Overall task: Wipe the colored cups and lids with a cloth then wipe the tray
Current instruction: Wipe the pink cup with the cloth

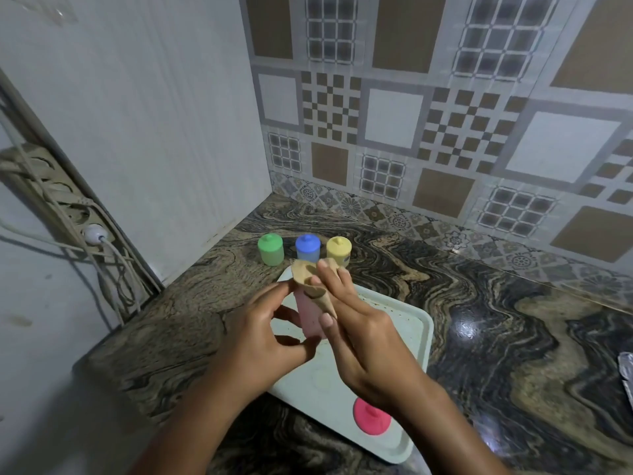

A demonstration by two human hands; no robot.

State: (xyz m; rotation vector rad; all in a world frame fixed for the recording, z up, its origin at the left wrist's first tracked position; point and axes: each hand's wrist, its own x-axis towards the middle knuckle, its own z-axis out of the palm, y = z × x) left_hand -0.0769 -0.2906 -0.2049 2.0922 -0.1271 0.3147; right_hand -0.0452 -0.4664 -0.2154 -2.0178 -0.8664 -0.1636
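My left hand [270, 334] holds a pale pink cup [310, 315] above the white tray [416, 337]. A tan cloth [313, 281] is pressed over the cup's top and side by my right hand [363, 341]. The pink lid [371, 415] lies on the tray's near end, partly under my right wrist. Behind the tray, three lidded cups stand in a row on the counter: green [271, 249], blue [308, 247] and yellow [338, 251].
The marbled counter [496, 320] runs right and ends at tiled walls behind and a white wall on the left. A power strip with a plug and cables [94, 234] hangs on the left wall. A shiny foil-like object [627, 371] lies at the right edge.
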